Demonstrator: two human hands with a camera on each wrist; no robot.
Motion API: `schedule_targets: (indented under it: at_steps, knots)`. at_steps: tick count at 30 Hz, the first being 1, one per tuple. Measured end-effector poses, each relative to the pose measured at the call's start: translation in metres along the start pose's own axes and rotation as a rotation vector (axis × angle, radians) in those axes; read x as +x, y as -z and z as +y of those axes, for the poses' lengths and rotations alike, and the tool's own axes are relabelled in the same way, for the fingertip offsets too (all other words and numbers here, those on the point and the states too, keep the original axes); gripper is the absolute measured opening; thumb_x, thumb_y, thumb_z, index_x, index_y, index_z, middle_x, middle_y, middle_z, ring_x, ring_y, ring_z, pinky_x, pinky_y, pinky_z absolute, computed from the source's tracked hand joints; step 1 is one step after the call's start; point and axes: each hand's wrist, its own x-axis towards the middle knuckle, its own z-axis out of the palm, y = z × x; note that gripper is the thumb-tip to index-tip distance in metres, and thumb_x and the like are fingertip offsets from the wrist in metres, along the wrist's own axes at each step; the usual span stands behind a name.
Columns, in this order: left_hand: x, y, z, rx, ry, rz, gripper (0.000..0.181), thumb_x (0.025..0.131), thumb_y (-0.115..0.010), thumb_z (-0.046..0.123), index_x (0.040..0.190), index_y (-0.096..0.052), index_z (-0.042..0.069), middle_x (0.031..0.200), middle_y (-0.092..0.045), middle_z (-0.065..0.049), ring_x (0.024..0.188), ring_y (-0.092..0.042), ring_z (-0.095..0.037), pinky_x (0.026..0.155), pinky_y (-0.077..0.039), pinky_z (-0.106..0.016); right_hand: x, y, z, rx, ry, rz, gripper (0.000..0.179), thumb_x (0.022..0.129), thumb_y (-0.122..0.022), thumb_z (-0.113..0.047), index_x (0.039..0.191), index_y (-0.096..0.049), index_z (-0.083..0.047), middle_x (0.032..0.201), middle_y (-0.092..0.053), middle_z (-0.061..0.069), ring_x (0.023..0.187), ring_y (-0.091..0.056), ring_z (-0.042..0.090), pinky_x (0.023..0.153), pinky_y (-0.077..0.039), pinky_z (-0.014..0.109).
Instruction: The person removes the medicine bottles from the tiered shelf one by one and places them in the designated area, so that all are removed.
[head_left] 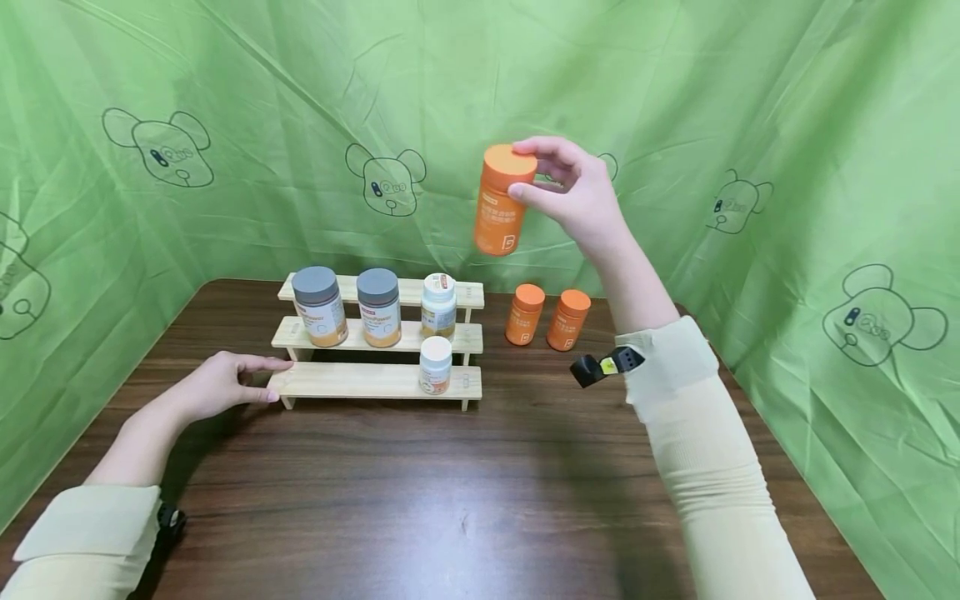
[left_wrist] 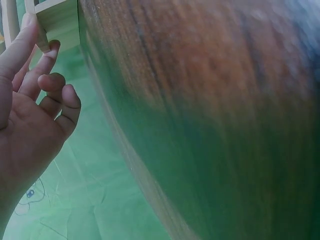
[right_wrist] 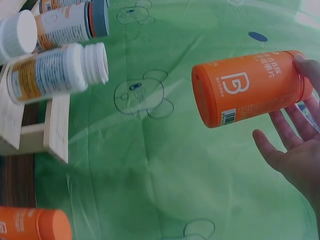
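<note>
My right hand (head_left: 581,196) holds an orange bottle (head_left: 498,218) by its lid, up in the air above the back of the table. In the right wrist view that bottle (right_wrist: 245,87) is tilted, with its base toward the rack side. At the left end of the three-step wooden rack (head_left: 360,380), my left hand (head_left: 217,385) pinches the lowest step between thumb and forefinger. Two grey-lidded jars (head_left: 321,312) and a white bottle (head_left: 438,308) stand on the middle step. A smaller white bottle (head_left: 435,367) stands at the right of the lowest step.
Two more orange bottles (head_left: 524,315) stand upright on the dark wooden table (head_left: 465,483), right of the rack. Behind and at both sides hangs a green curtain (head_left: 465,83) printed with bear faces.
</note>
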Motion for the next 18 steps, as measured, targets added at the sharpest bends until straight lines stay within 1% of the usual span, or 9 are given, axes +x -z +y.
schedule_targets:
  at_steps: [3, 6, 8, 9, 11, 13, 18]
  knots:
    - [-0.001, 0.0, 0.0, 0.004, 0.001, 0.0, 0.054, 0.075, -0.078, 0.04, 0.122, -0.065, 0.017, 0.092, -0.066, -0.006, 0.076, -0.047, -0.017, 0.067, -0.038, -0.025, -0.002, 0.012, 0.007, 0.021, 0.005, 0.001, 0.039, 0.075, -0.075, 0.002, 0.112, -0.065, -0.004, 0.113, -0.062, 0.011, 0.102, -0.059, 0.024, 0.096, -0.045, 0.037]
    - [-0.002, 0.0, 0.0, 0.008, 0.002, 0.003, 0.055, 0.074, -0.078, 0.041, 0.122, -0.066, 0.017, 0.094, -0.066, -0.007, 0.077, -0.048, -0.017, 0.068, -0.039, -0.026, -0.005, 0.022, 0.009, 0.028, 0.015, 0.002, 0.039, 0.075, -0.075, 0.004, 0.113, -0.065, -0.003, 0.112, -0.063, 0.012, 0.1, -0.059, 0.025, 0.095, -0.045, 0.037]
    - [-0.003, 0.0, 0.0, -0.003, 0.01, -0.001, 0.056, 0.073, -0.078, 0.041, 0.122, -0.065, 0.017, 0.083, -0.064, -0.006, 0.072, -0.047, -0.014, 0.066, -0.038, -0.025, -0.008, 0.028, 0.009, 0.031, 0.022, 0.004, 0.039, 0.075, -0.074, 0.004, 0.112, -0.065, -0.002, 0.111, -0.062, 0.012, 0.099, -0.059, 0.025, 0.094, -0.045, 0.036]
    - [-0.003, -0.001, 0.0, -0.007, 0.013, -0.001, 0.056, 0.073, -0.078, 0.041, 0.122, -0.065, 0.017, 0.078, -0.061, -0.004, 0.07, -0.045, -0.012, 0.064, -0.038, -0.025, -0.009, 0.03, 0.009, 0.033, 0.025, 0.005, 0.039, 0.075, -0.074, 0.005, 0.112, -0.065, -0.002, 0.111, -0.062, 0.012, 0.098, -0.059, 0.025, 0.094, -0.045, 0.036]
    - [-0.004, -0.001, 0.0, -0.021, 0.018, -0.003, 0.057, 0.073, -0.079, 0.041, 0.122, -0.065, 0.016, 0.066, -0.049, 0.001, 0.063, -0.041, -0.009, 0.061, -0.036, -0.025, -0.013, 0.036, 0.008, 0.037, 0.03, 0.009, 0.039, 0.075, -0.074, 0.006, 0.112, -0.065, -0.001, 0.111, -0.062, 0.012, 0.098, -0.058, 0.025, 0.093, -0.046, 0.035]
    - [-0.004, -0.002, 0.0, -0.033, 0.021, -0.004, 0.056, 0.074, -0.079, 0.04, 0.123, -0.064, 0.016, 0.063, -0.036, 0.005, 0.058, -0.035, -0.009, 0.058, -0.034, -0.025, -0.016, 0.042, 0.009, 0.035, 0.032, 0.014, 0.039, 0.075, -0.073, 0.006, 0.113, -0.065, -0.001, 0.112, -0.062, 0.012, 0.098, -0.058, 0.025, 0.092, -0.046, 0.034]
    - [-0.004, -0.002, 0.0, -0.016, 0.006, 0.003, 0.055, 0.075, -0.078, 0.039, 0.123, -0.065, 0.017, 0.065, -0.043, 0.004, 0.062, -0.038, -0.008, 0.061, -0.034, -0.024, -0.024, 0.056, 0.012, 0.024, 0.033, 0.032, 0.039, 0.076, -0.073, 0.007, 0.113, -0.064, 0.0, 0.112, -0.062, 0.012, 0.099, -0.058, 0.024, 0.092, -0.046, 0.033]
